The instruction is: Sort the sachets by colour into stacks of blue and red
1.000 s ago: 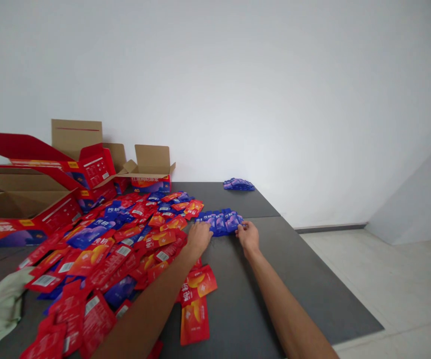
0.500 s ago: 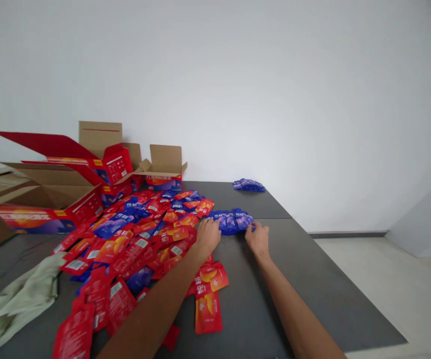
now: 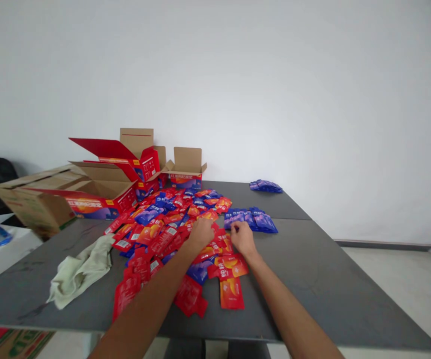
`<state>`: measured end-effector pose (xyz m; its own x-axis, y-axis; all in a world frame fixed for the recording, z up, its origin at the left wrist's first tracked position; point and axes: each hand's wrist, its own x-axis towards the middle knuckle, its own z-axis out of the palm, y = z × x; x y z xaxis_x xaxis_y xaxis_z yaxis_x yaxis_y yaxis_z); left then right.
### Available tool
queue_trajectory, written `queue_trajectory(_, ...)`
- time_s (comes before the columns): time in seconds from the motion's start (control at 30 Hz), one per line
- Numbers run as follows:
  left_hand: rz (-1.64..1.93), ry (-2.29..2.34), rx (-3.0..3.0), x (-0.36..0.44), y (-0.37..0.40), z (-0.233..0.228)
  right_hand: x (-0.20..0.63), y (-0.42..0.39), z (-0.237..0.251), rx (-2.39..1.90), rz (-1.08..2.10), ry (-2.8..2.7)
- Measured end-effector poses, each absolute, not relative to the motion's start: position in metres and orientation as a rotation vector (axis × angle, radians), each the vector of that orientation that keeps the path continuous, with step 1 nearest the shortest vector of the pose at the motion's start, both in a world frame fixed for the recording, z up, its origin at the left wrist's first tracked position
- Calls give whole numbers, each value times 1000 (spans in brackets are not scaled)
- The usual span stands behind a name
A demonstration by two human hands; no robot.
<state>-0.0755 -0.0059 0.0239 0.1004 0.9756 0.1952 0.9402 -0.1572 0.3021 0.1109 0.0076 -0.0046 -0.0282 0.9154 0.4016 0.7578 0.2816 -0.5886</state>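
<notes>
Sachets cover much of the dark grey table (image 3: pixel 313 279): a broad heap of red and blue sachets (image 3: pixel 170 219) runs from the far left corner toward the middle, thinning to a few loose red ones near the front edge. Both bare hands rest on the right fringe of this heap. The left hand (image 3: pixel 201 232) lies palm down on red packets with its fingers curled loosely over them; whether it actually grips one cannot be told. The right hand (image 3: pixel 242 238) sits just beside it, fingers bent down, its fingertips touching the near left end of a small row of blue sachets (image 3: pixel 251 220) set apart to the right of the heap; a firm hold is not visible. A second small pile of blue sachets (image 3: pixel 266 186) lies well apart near the far right edge of the table. Open red cartons (image 3: pixel 125 172) with brown insides stand along the far left edge. A crumpled pale green cloth (image 3: pixel 81 269) lies near the left front edge, just beside the heap.
</notes>
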Motion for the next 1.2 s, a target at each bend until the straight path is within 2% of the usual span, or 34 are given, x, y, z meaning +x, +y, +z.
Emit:
queue_trajectory(0.2,534,1608,2351,-98,-41,24,85,-10,-5,-1474,314,-1913)
queue_trajectory(0.33,359,1415,2410,-103,-61,21,80,-19,-5,-1488,327,-1932)
queue_trajectory(0.7,-1,1389,2400,-106,-62,7,87,-33,-3,-1498,345,-1980)
queue_trajectory(0.87,195,1403,2391,-117,-54,5,87,-33,-10,-1496,385,-2014)
queue_trajectory(1.2,938,1638,2377,-133,-37,26,79,-38,-19,-1676,298,-1967)
